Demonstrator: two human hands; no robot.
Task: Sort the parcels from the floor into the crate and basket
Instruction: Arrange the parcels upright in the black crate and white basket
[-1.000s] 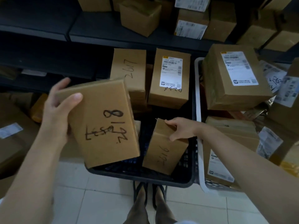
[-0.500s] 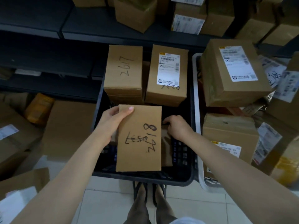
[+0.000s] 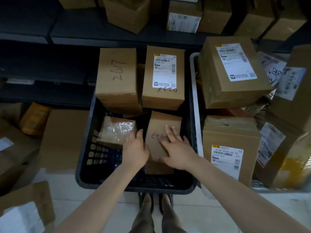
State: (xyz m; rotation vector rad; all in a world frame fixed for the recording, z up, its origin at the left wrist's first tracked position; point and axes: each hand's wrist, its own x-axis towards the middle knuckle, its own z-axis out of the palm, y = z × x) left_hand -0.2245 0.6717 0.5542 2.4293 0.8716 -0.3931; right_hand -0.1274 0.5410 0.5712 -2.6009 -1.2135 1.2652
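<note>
Unsorted cartons lie on the floor at left. In the black crate, a tape-wrapped parcel sits by the left wall; the left hand curls round its near right corner. A marked parcel lies by the right wall under the right hand, flat with fingers spread, grasping nothing. Judgement: press it level. Tall boxes at the far wall limit room. The white basket just beside is heaped.

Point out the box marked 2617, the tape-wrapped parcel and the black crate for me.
box marked 2617 [image 3: 117, 74], head view, middle of its top face.
tape-wrapped parcel [image 3: 117, 130], head view, its shiny top.
black crate [image 3: 159, 188], head view, its near rim.
</note>
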